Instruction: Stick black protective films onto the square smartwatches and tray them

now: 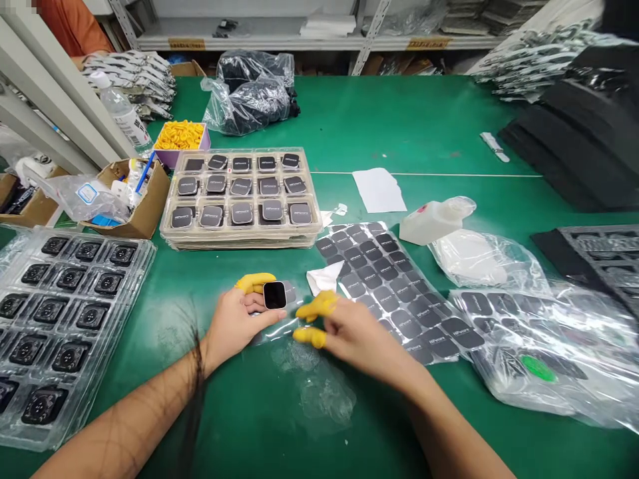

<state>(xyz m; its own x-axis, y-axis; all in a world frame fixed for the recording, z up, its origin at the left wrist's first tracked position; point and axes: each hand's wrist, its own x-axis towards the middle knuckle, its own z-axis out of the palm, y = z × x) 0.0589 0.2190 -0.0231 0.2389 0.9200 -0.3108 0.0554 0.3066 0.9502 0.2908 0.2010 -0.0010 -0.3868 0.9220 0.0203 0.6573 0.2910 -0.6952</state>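
Note:
My left hand (238, 320) grips a small square black part (274, 295) with a glossy face, pinched between a finger in a yellow cot and the thumb. My right hand (349, 329) hovers just right of it, blurred by motion, with yellow cots on thumb and forefinger held slightly apart and nothing visible between them. A sheet of black square stickers (387, 279) lies right behind my right hand. Crumpled clear film (319, 389) lies on the green table (399, 126) below both hands.
A stack of trays with black square parts (242, 196) stands behind the hands. Clear trays of round-holed parts (64, 313) fill the left. A white bottle (432, 219), plastic bags (539, 339), cardboard boxes (132, 199) and a box of yellow cots (180, 138) surround the work area.

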